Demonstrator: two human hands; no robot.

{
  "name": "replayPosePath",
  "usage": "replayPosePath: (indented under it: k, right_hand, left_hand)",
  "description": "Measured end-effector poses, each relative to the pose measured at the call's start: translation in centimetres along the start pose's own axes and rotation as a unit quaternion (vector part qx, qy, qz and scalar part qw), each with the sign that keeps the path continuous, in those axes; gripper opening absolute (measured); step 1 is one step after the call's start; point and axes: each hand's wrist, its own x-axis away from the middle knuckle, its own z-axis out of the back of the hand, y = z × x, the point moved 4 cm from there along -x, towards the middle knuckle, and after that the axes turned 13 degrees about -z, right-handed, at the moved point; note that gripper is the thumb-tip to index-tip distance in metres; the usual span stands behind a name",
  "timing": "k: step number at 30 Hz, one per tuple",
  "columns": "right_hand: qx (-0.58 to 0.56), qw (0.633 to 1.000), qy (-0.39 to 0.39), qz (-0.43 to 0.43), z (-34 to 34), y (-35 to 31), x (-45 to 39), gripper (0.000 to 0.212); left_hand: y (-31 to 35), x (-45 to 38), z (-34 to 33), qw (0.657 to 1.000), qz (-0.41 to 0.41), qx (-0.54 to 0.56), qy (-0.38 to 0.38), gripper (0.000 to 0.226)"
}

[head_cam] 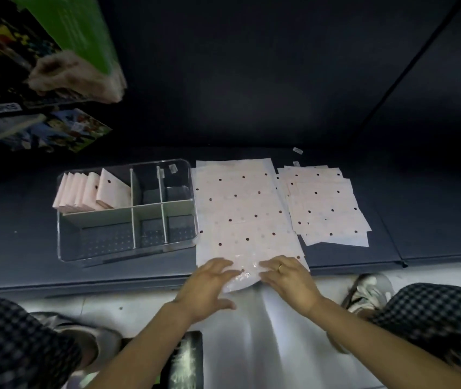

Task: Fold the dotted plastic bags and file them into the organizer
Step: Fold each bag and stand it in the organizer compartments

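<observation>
- Right at the near edge of the dark mat (251, 108), a dotted plastic bag (240, 209) lies flat, its long axis running from the near edge toward the far side; its near end hangs just over the mat's edge, and its mouth end cannot be told apart.
- Left of it, touching its side, stands the clear organizer (128, 209), its long axis across the mat, split by white dividers into compartments.
- Further right, near the bag, a loose stack of flat dotted bags (324, 206) lies slightly fanned.
- Folded bags (94, 195) stand upright on edge in the organizer's far-left compartment, leaning leftward.
- The left hand (209, 287) rests on the bag's near left corner, fingers spread and fairly straight, gripping nothing.
- The right hand (291, 279) presses on the near right corner, fingers extended and slightly splayed.
</observation>
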Motion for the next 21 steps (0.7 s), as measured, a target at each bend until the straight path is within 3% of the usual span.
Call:
replayPosePath:
  k: [3,4,6,9,12,14,18,21]
  right_hand:
    - [-0.042,0.999,-0.023,0.013,0.6,-0.3,0.3,0.014]
    - [-0.058,0.997,-0.048,0.015,1.0,-0.5,0.1,0.005]
    - [-0.085,0.989,-0.119,-0.017,1.8,-0.2,-0.7,0.017]
    - [-0.131,0.974,-0.18,-0.03,4.2,0.5,-2.9,0.022]
    - [-0.162,0.977,-0.135,-0.047,7.5,1.5,-6.6,0.017]
    - [-0.138,0.986,-0.072,-0.056,8.8,2.4,-9.5,0.016]
    - [-0.047,0.995,-0.015,-0.082,8.2,3.1,-15.3,0.022]
    - [0.033,0.994,-0.042,-0.099,5.7,2.9,-19.2,0.026]
  left_hand:
    - [0.0,0.6,-0.8,1.0,0.0,0.002,0.008,0.066]
    - [0.2,0.8,-0.3,0.999,0.004,0.026,0.044,0.057]
    - [0.9,0.7,1.4,0.99,0.013,0.055,0.127,0.041]
    - [2.2,0.2,4.3,0.956,0.019,0.111,0.27,0.044]
    - [2.8,-0.5,7.4,0.895,0.028,0.148,0.419,0.043]
    - [2.7,-1.0,9.0,0.872,0.044,0.133,0.47,0.031]
    - [2.3,-1.8,9.4,0.877,0.06,0.086,0.469,0.031]
    - [2.2,-2.7,7.2,0.929,0.039,0.053,0.364,0.039]
